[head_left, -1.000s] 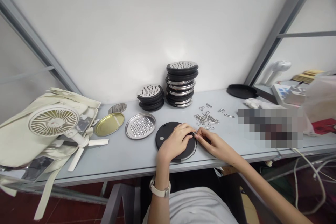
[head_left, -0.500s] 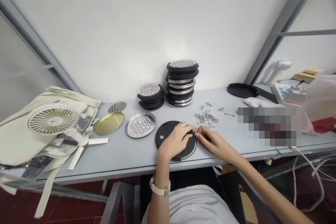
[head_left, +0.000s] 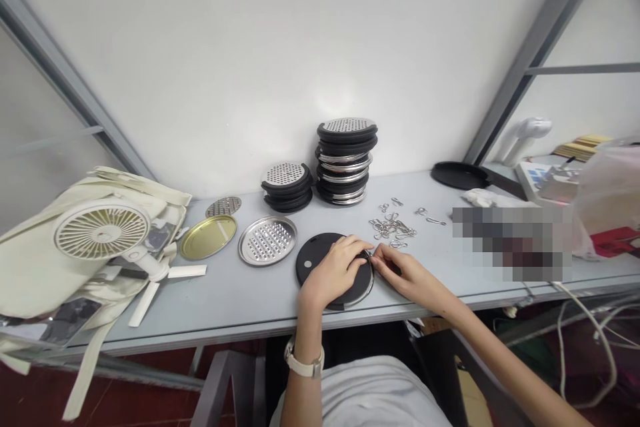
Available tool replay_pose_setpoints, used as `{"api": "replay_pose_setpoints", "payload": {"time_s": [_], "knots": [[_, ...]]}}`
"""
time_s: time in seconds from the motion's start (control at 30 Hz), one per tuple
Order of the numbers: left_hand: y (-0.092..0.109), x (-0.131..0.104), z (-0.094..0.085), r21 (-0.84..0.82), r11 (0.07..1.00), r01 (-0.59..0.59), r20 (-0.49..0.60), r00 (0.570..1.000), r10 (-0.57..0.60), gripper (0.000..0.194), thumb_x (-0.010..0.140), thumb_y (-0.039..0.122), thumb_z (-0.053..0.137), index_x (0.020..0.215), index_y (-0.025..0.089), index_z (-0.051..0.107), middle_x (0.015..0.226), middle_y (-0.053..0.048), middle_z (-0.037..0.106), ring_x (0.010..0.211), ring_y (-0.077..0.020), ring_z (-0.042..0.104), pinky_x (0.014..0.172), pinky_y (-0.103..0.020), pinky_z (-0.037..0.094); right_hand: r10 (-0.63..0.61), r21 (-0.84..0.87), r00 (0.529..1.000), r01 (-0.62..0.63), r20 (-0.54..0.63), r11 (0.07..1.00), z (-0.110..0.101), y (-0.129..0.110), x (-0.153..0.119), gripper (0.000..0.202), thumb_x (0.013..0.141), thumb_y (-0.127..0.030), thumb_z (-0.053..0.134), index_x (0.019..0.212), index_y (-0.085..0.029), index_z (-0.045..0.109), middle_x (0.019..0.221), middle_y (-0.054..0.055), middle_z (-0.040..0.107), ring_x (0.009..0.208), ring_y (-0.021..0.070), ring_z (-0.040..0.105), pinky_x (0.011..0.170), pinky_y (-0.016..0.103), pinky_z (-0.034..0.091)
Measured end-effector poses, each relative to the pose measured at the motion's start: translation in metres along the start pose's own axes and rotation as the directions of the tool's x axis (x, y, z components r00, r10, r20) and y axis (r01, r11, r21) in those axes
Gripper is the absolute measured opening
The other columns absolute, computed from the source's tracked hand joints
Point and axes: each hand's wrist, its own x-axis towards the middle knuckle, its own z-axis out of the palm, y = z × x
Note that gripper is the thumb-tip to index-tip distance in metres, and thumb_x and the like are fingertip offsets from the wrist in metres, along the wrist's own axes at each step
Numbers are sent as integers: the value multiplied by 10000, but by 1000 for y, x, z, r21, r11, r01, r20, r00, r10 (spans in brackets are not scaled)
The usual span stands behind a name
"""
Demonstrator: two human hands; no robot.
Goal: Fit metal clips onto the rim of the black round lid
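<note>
Soft, fairly bright light falls from above, even across the fingers [head_left: 353,243] and tabletop [head_left: 443,257]. Beyond them a pale glow marks the wall [head_left: 337,101] above the tall stack [head_left: 346,173], whose steel rims glint; a bright streak edges the black disc [head_left: 314,252] beneath them. Left of and below the fingers, the floor [head_left: 150,405] is dim. Far to either side, posts [head_left: 75,77] lean with wide-angle distortion. Pixelated blocks [head_left: 515,240] cover a patch right of the fingers.

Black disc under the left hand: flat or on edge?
Flat: the black disc shows its broad face upward beneath the left hand.
</note>
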Motion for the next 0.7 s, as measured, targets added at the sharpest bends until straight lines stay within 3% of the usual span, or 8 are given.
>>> {"api": "replay_pose_setpoints", "payload": {"time_s": [0.3, 0.5, 0.7], "knots": [[1, -1, -1, -15, 1000, 2, -1, 1000, -2, 341, 917, 123, 424, 1205, 251, 555, 1133, -47, 583, 1107, -195, 519, 1013, -379, 402, -24, -12, 1000, 24, -10, 1000, -1, -4, 0, 270, 977, -393, 346, 800, -215, 444, 724, -7, 519, 658, 155, 488, 639, 277, 415], [-5, -3, 3, -49, 992, 118, -29, 992, -119, 279, 917, 212, 475, 1183, 231, 558, 1177, -68, 500, 1073, -196, 548, 980, -355, 445, -30, -41, 999, 30, -10, 999, -2, -5, 1, 256, 978, -369, 343, 793, -219, 437, 706, -11, 508, 645, 155, 487, 635, 282, 414], [-7, -3, 5, -96, 988, 123, -25, 992, -126, 226, 919, 214, 475, 1125, 211, 568, 1158, -65, 490, 1062, -180, 567, 988, -338, 451, -26, -37, 1000, 26, 1, 999, -3, -6, 0, 253, 978, -358, 346, 791, -217, 442, 701, -14, 498, 642, 152, 484, 629, 279, 411]]}}
